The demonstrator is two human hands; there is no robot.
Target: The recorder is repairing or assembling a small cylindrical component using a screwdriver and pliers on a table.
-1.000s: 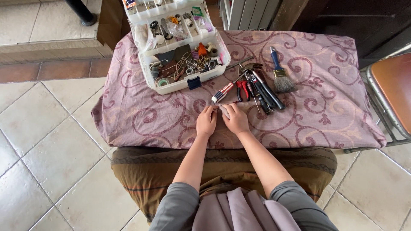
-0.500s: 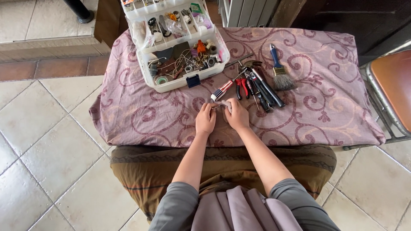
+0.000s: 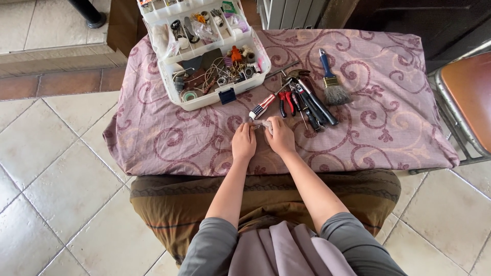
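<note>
My left hand (image 3: 243,142) and my right hand (image 3: 279,135) rest close together on the mauve patterned cloth (image 3: 169,138), fingertips meeting on a small pale object (image 3: 261,124) pinched between them. What the object is cannot be made out. Just beyond my fingers lies a tool with a striped red, white and blue handle (image 3: 262,107), then red-handled pliers (image 3: 284,102) and a bundle of dark-handled tools (image 3: 312,102).
An open white plastic organiser box (image 3: 204,48) full of small parts stands at the back left of the table. A blue-handled paintbrush (image 3: 330,79) lies at the back right. An orange-seated metal chair (image 3: 468,102) stands to the right. Tiled floor lies left.
Both hands have stayed together on the cloth, fingertips working the small pale object; the view has shifted slightly, so everything sits a little higher and left.
</note>
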